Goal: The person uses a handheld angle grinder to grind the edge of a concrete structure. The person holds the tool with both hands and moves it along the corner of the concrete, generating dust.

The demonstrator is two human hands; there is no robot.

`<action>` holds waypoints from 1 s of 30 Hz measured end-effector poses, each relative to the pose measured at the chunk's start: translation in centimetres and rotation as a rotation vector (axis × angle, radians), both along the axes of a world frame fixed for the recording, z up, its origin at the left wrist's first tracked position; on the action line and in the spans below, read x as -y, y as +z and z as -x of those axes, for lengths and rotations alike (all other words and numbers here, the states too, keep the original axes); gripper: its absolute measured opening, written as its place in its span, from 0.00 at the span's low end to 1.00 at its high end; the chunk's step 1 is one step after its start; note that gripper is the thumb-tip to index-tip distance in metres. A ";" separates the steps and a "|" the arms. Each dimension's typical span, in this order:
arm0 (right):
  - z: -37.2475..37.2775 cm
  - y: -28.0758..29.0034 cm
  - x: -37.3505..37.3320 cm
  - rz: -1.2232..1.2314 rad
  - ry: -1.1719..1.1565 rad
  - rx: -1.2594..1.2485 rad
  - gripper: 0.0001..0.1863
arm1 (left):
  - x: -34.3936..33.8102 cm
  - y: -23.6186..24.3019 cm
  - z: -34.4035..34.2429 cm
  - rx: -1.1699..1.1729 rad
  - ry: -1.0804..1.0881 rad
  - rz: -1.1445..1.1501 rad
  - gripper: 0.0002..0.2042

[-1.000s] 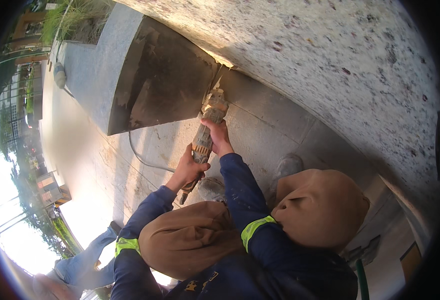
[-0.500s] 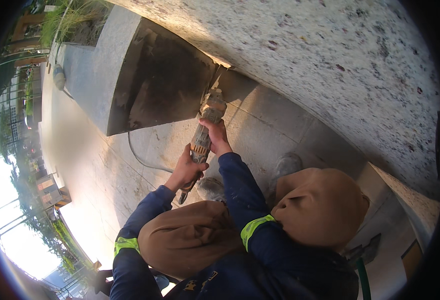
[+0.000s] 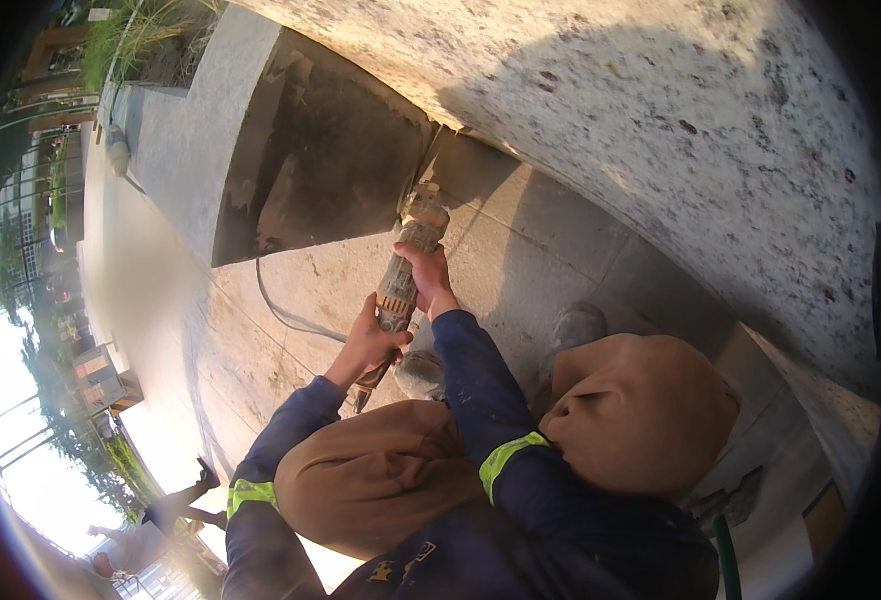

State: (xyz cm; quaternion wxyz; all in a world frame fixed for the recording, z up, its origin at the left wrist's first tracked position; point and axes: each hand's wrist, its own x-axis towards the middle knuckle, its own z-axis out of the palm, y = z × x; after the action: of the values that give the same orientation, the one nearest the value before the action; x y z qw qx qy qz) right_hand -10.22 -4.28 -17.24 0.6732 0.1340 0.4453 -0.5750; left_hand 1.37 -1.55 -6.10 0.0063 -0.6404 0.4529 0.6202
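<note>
A dusty orange-and-grey angle grinder is gripped in both of my hands, its head pointing away from me. My right hand wraps round the middle of the body, with the thumb along its upper side. Closer to me, my left hand is closed on the rear end, below the vents. The grinder's head is beside the lower right edge of a dark stone panel, near the corner with the wall. I cannot make out the disc or whether it touches the panel.
A speckled granite wall slants along the right. A grey cable curves over the paved floor on the left. My dusty shoes are on the paving between wall and panel. At lower left a person walks by.
The grinder and both hands have shifted slightly left and toward me. A rounded shadow has appeared on the granite wall, and a walking person has come into view at lower left.
</note>
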 end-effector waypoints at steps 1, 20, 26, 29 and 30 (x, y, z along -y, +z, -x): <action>-0.2 0.1 0.0 -0.001 0.004 -0.004 0.35 | -0.1 -0.3 -0.3 -0.004 0.006 0.014 0.42; 1.0 1.4 0.5 -0.005 0.030 -0.045 0.32 | 0.3 0.1 0.0 -0.052 0.004 0.009 0.39; 0.6 1.0 0.3 -0.016 0.021 -0.095 0.32 | 0.0 -0.1 0.1 -0.055 0.028 0.007 0.39; 0.8 1.5 0.4 -0.019 0.018 -0.072 0.33 | 0.3 -0.3 -0.1 -0.070 0.029 -0.013 0.38; 0.8 1.7 0.2 -0.029 0.025 -0.058 0.33 | 0.3 -0.3 -0.2 -0.080 0.027 -0.026 0.38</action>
State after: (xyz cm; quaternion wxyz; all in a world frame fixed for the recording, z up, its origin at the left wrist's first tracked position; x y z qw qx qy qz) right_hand -11.06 -4.47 -15.50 0.6653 0.1215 0.4745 -0.5635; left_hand 1.58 -1.81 -6.43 -0.0119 -0.6209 0.4358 0.6514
